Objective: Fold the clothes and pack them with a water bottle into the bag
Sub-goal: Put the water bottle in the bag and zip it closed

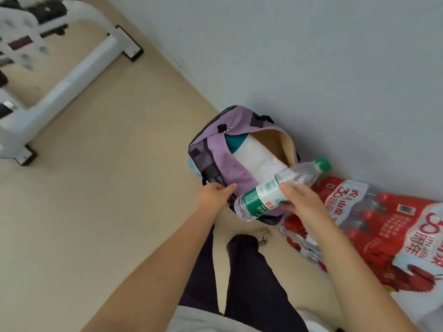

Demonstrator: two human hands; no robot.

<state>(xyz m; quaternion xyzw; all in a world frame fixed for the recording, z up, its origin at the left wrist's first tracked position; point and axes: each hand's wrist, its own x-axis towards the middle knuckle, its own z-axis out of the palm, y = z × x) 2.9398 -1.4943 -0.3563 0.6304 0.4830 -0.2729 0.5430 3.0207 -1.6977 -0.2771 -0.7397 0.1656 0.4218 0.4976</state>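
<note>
A purple bag [224, 149] stands on the floor against the wall, its top unzipped. Folded white clothes [257, 155] and a teal piece [233, 142] lie inside it. My right hand [300, 201] grips a clear water bottle [266, 194] with a green label and green cap, held tilted just above the bag's near end. My left hand [214, 195] pinches the bag's near edge by a dark strap.
A red shrink-wrapped pack of water bottles [383, 226] lies on the floor to the right, beside the bag. White exercise equipment [72, 68] stands at the far left. My dark-trousered legs [251, 271] are below the bag. Beige floor [107, 176] stretches to the left.
</note>
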